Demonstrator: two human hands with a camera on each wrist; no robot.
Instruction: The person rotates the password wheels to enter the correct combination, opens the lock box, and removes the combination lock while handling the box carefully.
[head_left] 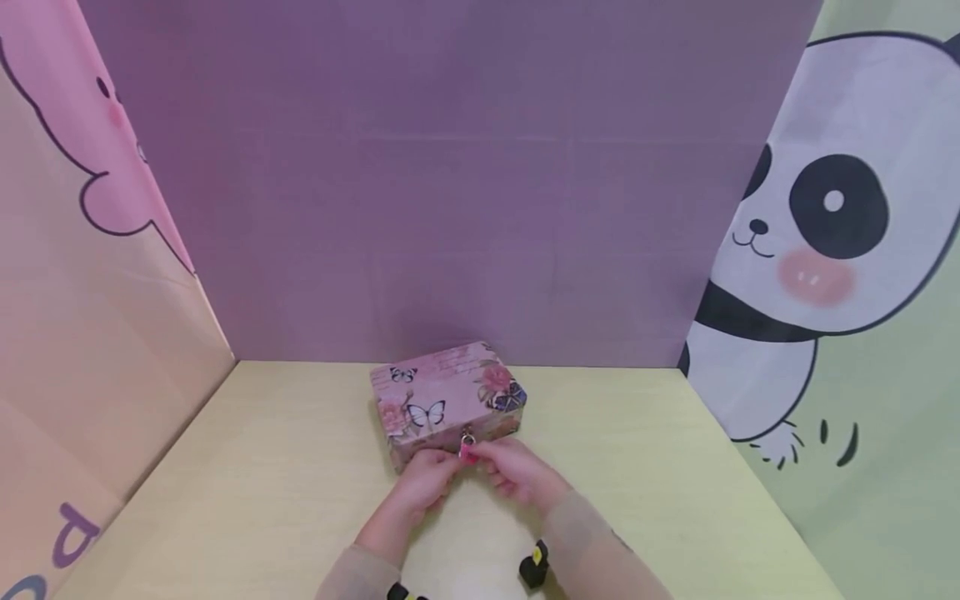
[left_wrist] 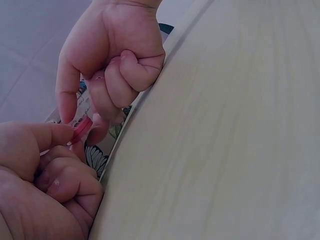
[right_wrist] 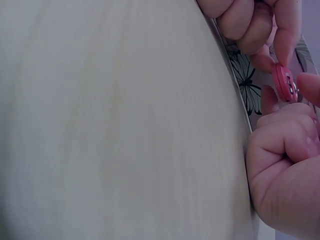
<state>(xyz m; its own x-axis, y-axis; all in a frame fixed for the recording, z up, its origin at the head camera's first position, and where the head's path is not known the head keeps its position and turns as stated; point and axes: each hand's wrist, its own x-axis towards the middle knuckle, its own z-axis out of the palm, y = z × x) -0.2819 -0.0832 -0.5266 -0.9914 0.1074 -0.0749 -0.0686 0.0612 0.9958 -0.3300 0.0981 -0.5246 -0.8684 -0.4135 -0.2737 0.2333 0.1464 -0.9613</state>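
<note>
A small pink combination padlock (head_left: 468, 452) hangs by its metal shackle at the front of a pink metal box (head_left: 442, 392) printed with butterflies and roses. The box lid is down. In the head view my left hand (head_left: 427, 481) comes to the padlock from the left, and my right hand (head_left: 521, 472) from the right. Thumb and forefinger of the left hand (right_wrist: 250, 25) pinch the padlock (right_wrist: 284, 82), whose dials show in the right wrist view. The right hand (left_wrist: 117, 55) holds it between thumb and forefinger too, its other fingers curled.
The box stands on a pale wooden table (head_left: 285, 500), close to a purple back panel (head_left: 465, 183). Side panels with a panda (head_left: 817, 333) and a pink cartoon figure (head_left: 67, 108) flank the table. Black and yellow wrist devices (head_left: 534, 568) show near the sleeves.
</note>
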